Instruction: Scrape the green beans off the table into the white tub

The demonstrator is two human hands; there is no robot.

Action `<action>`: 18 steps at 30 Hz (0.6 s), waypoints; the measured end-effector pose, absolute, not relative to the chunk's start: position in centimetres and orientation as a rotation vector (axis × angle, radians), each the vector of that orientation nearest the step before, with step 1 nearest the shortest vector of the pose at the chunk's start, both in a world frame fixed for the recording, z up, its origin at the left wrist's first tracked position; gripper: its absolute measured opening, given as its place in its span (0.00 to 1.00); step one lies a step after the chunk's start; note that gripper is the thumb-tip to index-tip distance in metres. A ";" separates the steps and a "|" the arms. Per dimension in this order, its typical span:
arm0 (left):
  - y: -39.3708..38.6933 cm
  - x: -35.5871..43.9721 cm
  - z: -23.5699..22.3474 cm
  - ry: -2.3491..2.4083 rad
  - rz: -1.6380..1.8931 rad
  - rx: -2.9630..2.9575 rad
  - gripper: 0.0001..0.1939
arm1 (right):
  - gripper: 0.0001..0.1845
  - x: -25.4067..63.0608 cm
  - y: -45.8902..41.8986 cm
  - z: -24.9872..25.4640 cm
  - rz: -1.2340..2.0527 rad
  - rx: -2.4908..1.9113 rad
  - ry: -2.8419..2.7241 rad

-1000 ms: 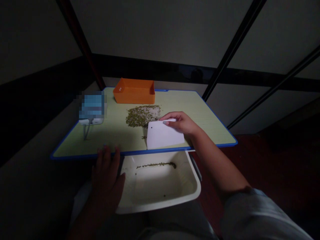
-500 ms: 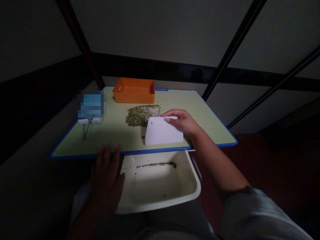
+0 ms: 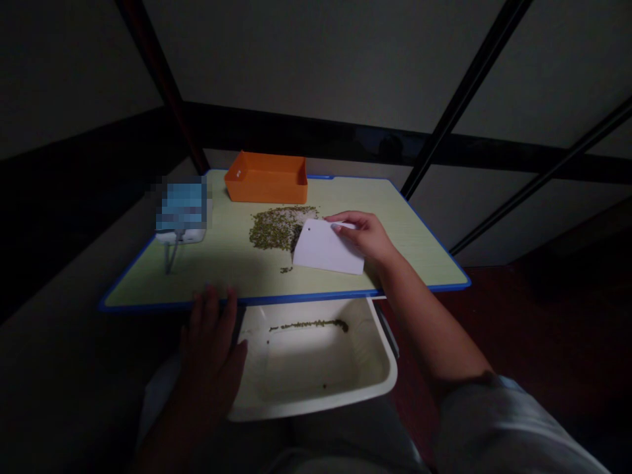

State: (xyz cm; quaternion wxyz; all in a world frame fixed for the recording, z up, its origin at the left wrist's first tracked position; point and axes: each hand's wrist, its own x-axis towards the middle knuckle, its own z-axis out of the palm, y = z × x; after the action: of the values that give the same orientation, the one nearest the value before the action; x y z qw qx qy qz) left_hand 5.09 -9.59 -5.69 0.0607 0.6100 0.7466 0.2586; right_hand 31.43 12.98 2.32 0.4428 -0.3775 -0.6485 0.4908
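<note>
My right hand [image 3: 364,234] pinches the upper edge of a white flat scraper [image 3: 328,249], which leans over the table with a small dark hole near one corner. To its left spreads a pile of small green beans [image 3: 269,230] with whitish grains [image 3: 296,214] among them. The scraper hides part of the pile's right side. A few stray beans [image 3: 286,270] lie below the pile. At the table's front edge my left hand [image 3: 211,345] is open, its fingers stretched, beside a cream plastic basin [image 3: 385,378]. A line of green beans [image 3: 311,324] lies inside the basin.
An orange open box [image 3: 266,191] stands at the back of the light green, blue-edged table [image 3: 395,257]. On the left is a device on a stand [image 3: 180,210], its screen blurred out. Behind the table rises a panelled wall [image 3: 306,59].
My right hand has lifted the scraper slightly away from the front edge and tilted it, uncovering stray beans at its left. My left hand stays in place.
</note>
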 end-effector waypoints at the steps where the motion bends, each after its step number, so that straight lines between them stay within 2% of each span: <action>1: -9.6 5.1 -5.7 2.257 0.787 1.849 0.33 | 0.17 31.4 13.0 2.3 1.215 -0.938 -1.614; 18: -9.5 4.8 -6.6 2.261 0.829 1.893 0.33 | 0.20 31.3 12.6 2.4 1.263 -0.938 -1.655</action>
State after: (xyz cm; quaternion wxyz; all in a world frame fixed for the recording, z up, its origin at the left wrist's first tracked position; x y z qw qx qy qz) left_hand 4.83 -9.55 -6.60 0.0394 0.6175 0.7375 0.2706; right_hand 31.25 12.57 2.37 0.4164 -0.3734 -0.6590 0.5029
